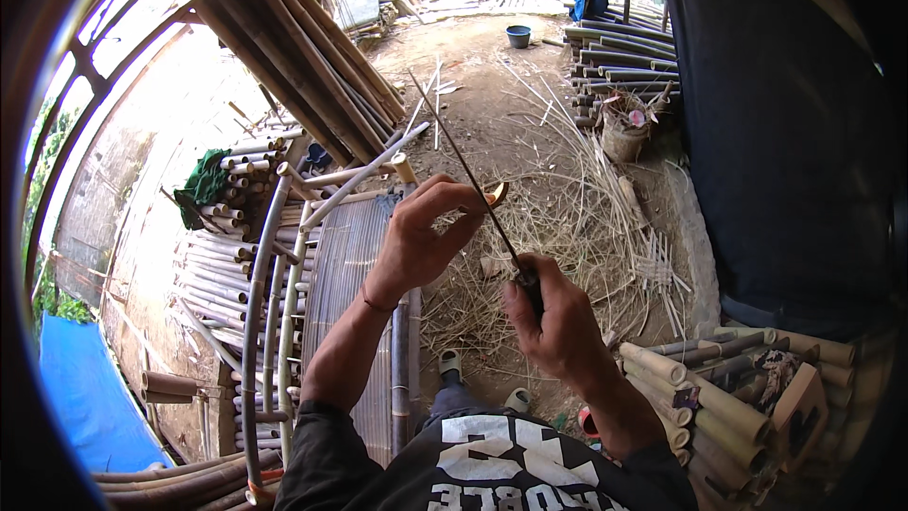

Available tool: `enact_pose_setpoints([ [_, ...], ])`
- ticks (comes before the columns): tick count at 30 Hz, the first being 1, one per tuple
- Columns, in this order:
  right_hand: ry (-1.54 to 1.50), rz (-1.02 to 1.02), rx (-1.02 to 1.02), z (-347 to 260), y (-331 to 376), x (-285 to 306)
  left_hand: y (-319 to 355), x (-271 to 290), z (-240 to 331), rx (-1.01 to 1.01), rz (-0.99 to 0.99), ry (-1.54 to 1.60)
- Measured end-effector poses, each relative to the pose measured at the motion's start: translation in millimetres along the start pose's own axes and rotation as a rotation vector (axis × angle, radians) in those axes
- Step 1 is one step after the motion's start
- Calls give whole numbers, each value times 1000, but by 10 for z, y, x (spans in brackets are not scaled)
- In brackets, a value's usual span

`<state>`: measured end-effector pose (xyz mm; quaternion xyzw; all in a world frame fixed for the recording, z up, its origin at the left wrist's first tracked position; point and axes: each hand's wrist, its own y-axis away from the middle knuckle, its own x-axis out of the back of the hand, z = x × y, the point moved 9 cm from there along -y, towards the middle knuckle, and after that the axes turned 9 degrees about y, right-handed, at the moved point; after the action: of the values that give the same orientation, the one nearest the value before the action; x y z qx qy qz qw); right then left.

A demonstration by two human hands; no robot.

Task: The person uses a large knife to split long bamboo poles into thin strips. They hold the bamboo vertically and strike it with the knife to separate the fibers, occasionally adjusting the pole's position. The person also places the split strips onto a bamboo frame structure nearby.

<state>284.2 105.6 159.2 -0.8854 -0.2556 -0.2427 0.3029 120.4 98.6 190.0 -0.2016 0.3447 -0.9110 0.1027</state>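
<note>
Long thin tool (462, 159): held out in front of the body above the ground, its handle end low in the right hand (560, 322), its far end slanting up and to the left.
Right fingers: clamped around the dark handle (532, 295), thumb lying along the near side.
Left fingers: bent and pinched on a small curved piece (497, 194) beside the shaft of the tool; the left hand (426, 232) partly hides the exact contact.
Edges: the slatted bamboo surface (350, 255) with its curved frame borders the left arm; a black sheet (780, 132) hangs along the right; cut bamboo poles (738, 407) lie close by the right forearm.
Open room: bare earth (454, 52) stretches ahead beyond the tool's tip; directly below the hands the ground is covered by a loose heap of pale shavings (558, 227).
Tool's look: dark, narrow, straight, tapering toward the tip, with a thicker black handle.
Curved piece's look: short, bowed, yellowish inside with a darker rim.
Counted: one tool, one curved piece, two hands, two shoes (517, 400) on the ground, one dark bucket (517, 36) on the earth ahead, one potlike container (624, 137) by the right-hand stack.
Uncounted: poles and shavings overlap too much to number.
</note>
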Motion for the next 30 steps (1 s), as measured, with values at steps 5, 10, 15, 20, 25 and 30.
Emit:
enact_pose_setpoints([
  [5, -36, -50, -65, 54, -37, 17, -39, -30, -5, -23, -6, 22],
  [10, 13, -65, -48, -39, -92, 36, -78, 12, 27, 48, -17, -62],
  [15, 53, -98, -37, -91, -194, 131, -331, 395, 849, 34, 47, -720],
  [20, 23, -129, -101, -92, -375, -43, -1434, 343, 852, 39, -42, -710],
  [25, 126, -152, -192, 548, -719, -520, -1574, 171, -774, -182, -214, -922],
  [30, 86, -5, -202, 805, -1114, -469, -1668, 98, 3, 77, -393, -591],
])
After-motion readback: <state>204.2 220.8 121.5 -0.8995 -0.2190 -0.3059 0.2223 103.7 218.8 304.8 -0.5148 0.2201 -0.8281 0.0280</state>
